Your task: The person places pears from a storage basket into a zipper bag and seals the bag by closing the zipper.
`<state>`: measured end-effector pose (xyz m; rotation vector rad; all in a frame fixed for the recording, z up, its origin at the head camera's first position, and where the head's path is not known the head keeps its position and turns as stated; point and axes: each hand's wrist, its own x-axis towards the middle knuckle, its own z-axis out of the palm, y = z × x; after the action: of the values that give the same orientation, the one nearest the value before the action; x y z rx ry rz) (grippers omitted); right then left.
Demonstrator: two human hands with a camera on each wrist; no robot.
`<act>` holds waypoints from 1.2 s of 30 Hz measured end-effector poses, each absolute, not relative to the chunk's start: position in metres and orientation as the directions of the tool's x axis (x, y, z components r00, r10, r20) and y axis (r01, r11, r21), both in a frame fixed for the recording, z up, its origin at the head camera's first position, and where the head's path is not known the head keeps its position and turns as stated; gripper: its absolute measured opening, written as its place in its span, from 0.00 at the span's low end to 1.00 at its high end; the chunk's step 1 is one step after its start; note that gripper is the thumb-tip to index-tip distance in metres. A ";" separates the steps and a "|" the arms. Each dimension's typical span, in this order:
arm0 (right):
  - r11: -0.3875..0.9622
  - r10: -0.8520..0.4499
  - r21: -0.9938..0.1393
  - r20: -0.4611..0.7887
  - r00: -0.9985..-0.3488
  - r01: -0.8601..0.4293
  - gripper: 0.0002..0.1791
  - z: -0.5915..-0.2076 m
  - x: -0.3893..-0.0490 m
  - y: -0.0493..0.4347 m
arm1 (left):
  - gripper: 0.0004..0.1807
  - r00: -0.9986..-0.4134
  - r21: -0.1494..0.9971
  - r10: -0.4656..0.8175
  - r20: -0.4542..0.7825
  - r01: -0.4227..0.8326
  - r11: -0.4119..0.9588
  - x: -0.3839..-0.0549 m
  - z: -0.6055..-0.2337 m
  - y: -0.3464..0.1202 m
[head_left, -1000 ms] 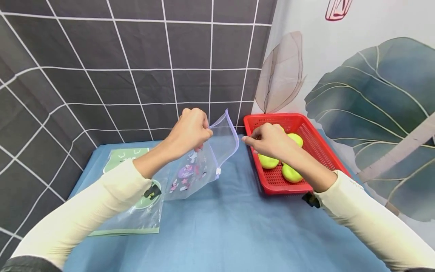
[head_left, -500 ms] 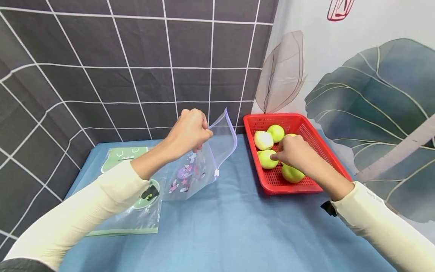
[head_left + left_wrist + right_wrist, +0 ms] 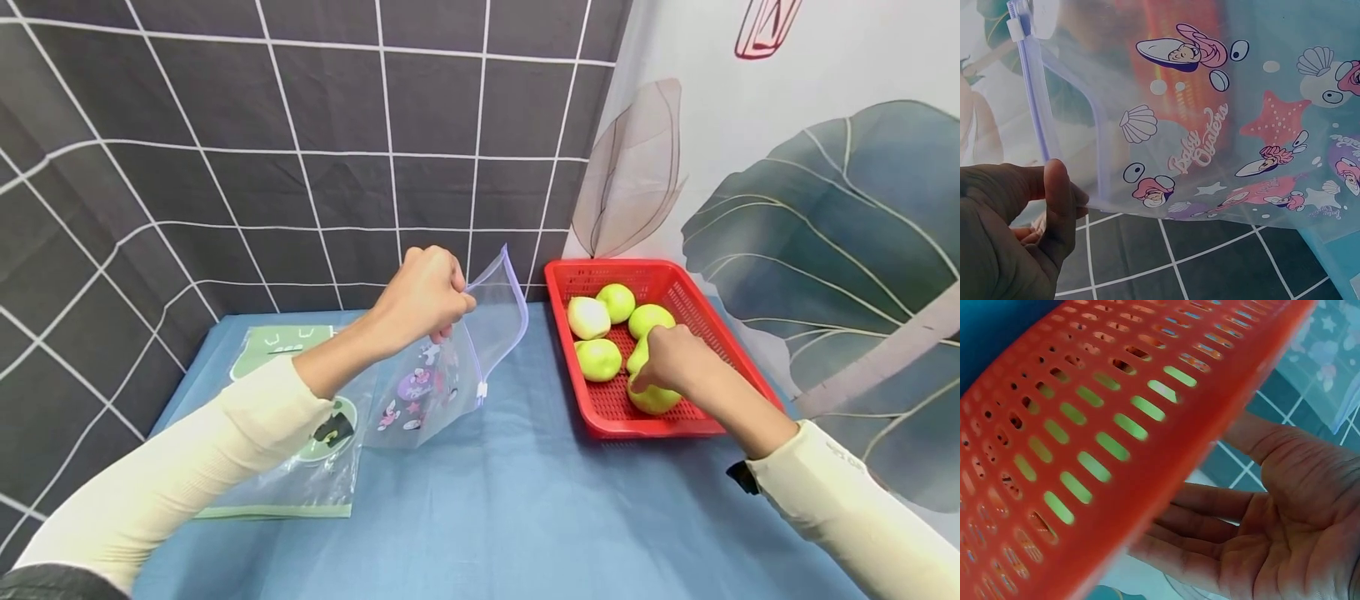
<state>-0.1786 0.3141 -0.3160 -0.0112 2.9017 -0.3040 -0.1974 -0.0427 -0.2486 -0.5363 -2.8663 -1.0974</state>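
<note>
My left hand point(image 3: 423, 296) pinches the top edge of a clear slider zip bag point(image 3: 420, 392) with a purple rim and pink cartoon prints. The bag's mouth gapes to the right, and the white slider shows at its lower end. In the left wrist view, thumb and fingers meet on the bag's point(image 3: 1210, 144) edge. My right hand point(image 3: 678, 362) reaches into a red plastic basket point(image 3: 720, 367), thumb against the nearest yellow-green fruit point(image 3: 654, 400). Its fingers look extended in the right wrist view, but the basket wall point(image 3: 1104, 437) hides their tips.
Several other yellow-green fruits point(image 3: 598, 360) lie in the basket. At the left, flat clear bags with green prints point(image 3: 288, 496) lie on the blue cloth point(image 3: 480, 517), partly under my left forearm. A dark gridded backdrop point(image 3: 330, 100) stands behind, and a leaf-patterned one rises at the right.
My right hand has moved right and down from the basket's left edge, over the fruits, to the nearest one. My left hand still holds the zip bag in about the same place.
</note>
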 end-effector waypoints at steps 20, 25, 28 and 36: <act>0.984 0.021 -0.171 -0.198 -0.980 0.056 0.17 -0.331 -0.181 0.327 | 0.05 -0.938 0.657 0.320 0.130 0.324 0.681 -0.199 -0.253 -0.043; 0.987 0.048 -0.140 -0.192 -0.980 0.076 0.18 -0.344 -0.189 0.335 | 0.04 -0.944 0.652 0.310 0.117 0.308 0.692 -0.198 -0.254 -0.042; 0.988 0.052 -0.134 -0.173 -0.983 0.076 0.17 -0.355 -0.197 0.343 | 0.04 -0.943 0.650 0.310 0.123 0.313 0.692 -0.197 -0.254 -0.042; 0.985 0.044 -0.160 -0.145 -0.988 0.067 0.17 -0.365 -0.195 0.354 | 0.04 -0.936 0.648 0.333 0.115 0.325 0.689 -0.195 -0.258 -0.040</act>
<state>-0.1950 0.3543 -0.3646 0.0835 2.9884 -0.2476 -0.1946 -0.0398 -0.2578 -0.5648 -2.8981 -1.1088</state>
